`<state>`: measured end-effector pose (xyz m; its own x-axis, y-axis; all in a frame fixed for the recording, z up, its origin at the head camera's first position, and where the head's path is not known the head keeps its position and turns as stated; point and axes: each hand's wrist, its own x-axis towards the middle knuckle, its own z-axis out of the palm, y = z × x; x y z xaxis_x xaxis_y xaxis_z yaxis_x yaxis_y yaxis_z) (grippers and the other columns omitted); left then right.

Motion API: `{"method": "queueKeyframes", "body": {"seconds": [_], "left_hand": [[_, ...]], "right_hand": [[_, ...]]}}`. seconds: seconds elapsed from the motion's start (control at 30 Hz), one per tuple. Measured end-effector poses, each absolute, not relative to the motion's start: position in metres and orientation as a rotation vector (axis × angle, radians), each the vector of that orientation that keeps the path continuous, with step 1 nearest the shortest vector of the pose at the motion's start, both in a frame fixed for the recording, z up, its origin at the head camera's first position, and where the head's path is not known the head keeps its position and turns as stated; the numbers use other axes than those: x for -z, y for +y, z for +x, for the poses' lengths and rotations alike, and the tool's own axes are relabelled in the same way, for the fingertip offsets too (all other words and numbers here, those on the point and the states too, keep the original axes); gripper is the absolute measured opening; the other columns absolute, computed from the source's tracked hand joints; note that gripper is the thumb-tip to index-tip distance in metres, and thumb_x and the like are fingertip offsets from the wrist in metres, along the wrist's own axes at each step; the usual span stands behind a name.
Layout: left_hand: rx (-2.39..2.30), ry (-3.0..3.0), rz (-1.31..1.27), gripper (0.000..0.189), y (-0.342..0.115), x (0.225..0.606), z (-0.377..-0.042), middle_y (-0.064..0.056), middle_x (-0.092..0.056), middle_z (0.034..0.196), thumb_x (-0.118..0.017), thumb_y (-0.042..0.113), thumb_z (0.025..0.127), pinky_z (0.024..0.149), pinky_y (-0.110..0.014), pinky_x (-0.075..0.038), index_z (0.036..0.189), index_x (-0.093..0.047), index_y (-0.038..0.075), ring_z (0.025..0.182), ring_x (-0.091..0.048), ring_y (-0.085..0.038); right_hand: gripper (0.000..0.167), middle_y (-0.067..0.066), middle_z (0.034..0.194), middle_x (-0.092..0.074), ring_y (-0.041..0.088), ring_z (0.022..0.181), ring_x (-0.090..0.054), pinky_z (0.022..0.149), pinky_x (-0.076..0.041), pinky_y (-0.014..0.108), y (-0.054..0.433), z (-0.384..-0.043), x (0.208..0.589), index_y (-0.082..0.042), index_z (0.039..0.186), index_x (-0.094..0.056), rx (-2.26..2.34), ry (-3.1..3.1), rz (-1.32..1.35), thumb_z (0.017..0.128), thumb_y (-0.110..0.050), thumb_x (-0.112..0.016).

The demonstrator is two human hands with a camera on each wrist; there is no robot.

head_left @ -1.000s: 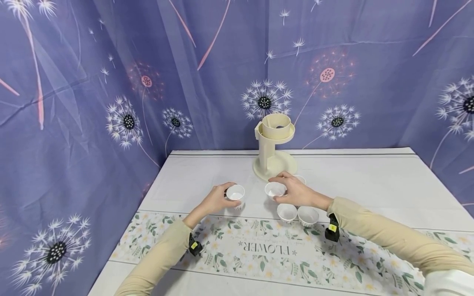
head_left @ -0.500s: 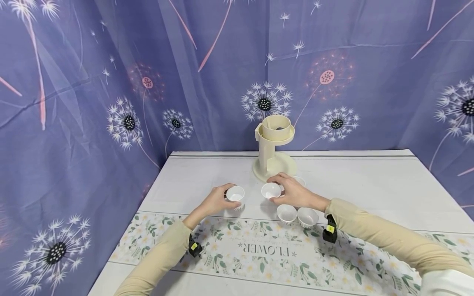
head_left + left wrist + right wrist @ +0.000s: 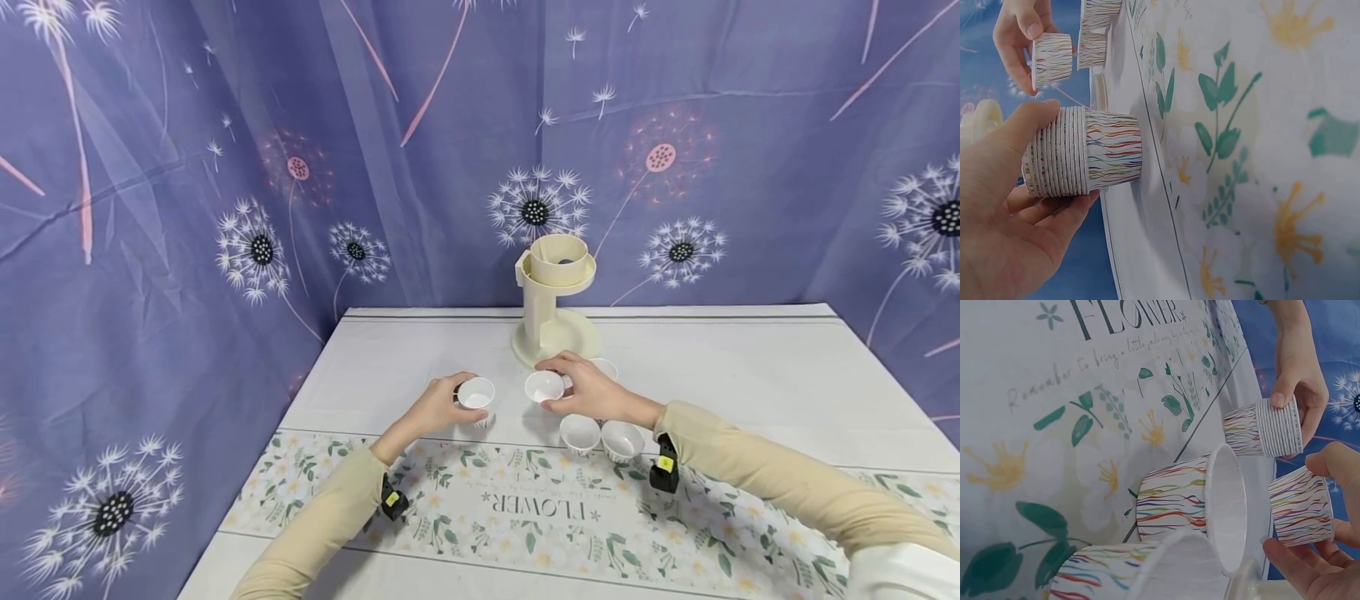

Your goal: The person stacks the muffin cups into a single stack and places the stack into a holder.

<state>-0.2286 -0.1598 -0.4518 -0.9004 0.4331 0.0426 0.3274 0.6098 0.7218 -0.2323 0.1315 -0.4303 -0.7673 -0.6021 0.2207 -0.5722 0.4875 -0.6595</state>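
Note:
My left hand [image 3: 435, 406] grips a nested stack of paper cups [image 3: 1110, 150], white with wavy coloured lines, upright on the table. Many rims show together in the left wrist view. To the right, my right hand [image 3: 596, 392] pinches a single paper cup [image 3: 1302, 509] of the same pattern between thumb and fingers. That cup is upright, mouth up, and a short gap parts it from the stack. Two more cups, one here [image 3: 581, 433] and its neighbour [image 3: 622, 440], stand side by side in front of the right hand. Another cup [image 3: 606, 367] is partly hidden behind that hand.
A cream stand [image 3: 537, 312] with a round base and a ring-held cylinder [image 3: 558, 271] rises at the back, behind the right hand. A white cloth with a floral band covers the table [image 3: 720, 367]. Blue dandelion-print curtains [image 3: 450, 208] hang behind and at the left.
My right hand has shifted slightly left with its cup, away from the two front cups and nearer to the stack. My left hand and the stack have stayed in place.

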Motion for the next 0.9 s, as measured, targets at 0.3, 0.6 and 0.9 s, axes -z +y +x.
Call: {"method": "queueKeyframes", "body": {"seconds": [0.3,0.6,0.9], "left_hand": [[-1.177,2.69,0.658,0.059,-0.1609,0.4537,-0.2293,-0.016,-0.067,0.112,-0.079,0.024,0.08,0.079,-0.031,-0.055,0.13,-0.056,0.002,0.096,-0.067,-0.025],[-1.169,2.699,0.647,0.06,-0.1606,0.4533,-0.2283,-0.013,-0.067,0.112,-0.079,0.024,0.08,0.079,-0.03,-0.055,0.131,-0.056,0.002,0.096,-0.066,-0.022],[-1.163,2.7,0.633,0.06,-0.1604,0.4531,-0.2291,-0.011,-0.068,0.109,-0.08,0.025,0.08,0.077,-0.028,-0.054,0.131,-0.056,0.003,0.093,-0.066,-0.02]], "right_hand": [[0.056,0.016,0.117,-0.056,0.032,0.111,-0.056,0.076,-0.058,0.026,0.1297,-0.2342,0.4353,0.0,0.13,-0.055,1.181,2.662,-1.052,0.081,-0.018,-0.076],[0.055,0.017,0.122,-0.056,0.032,0.113,-0.056,0.077,-0.058,0.026,0.1262,-0.2324,0.4334,0.0,0.13,-0.056,1.21,2.641,-1.043,0.08,-0.015,-0.076],[0.056,0.017,0.124,-0.055,0.032,0.115,-0.055,0.081,-0.057,0.024,0.1241,-0.2343,0.432,0.001,0.131,-0.054,1.208,2.607,-1.028,0.082,-0.017,-0.075]]}}
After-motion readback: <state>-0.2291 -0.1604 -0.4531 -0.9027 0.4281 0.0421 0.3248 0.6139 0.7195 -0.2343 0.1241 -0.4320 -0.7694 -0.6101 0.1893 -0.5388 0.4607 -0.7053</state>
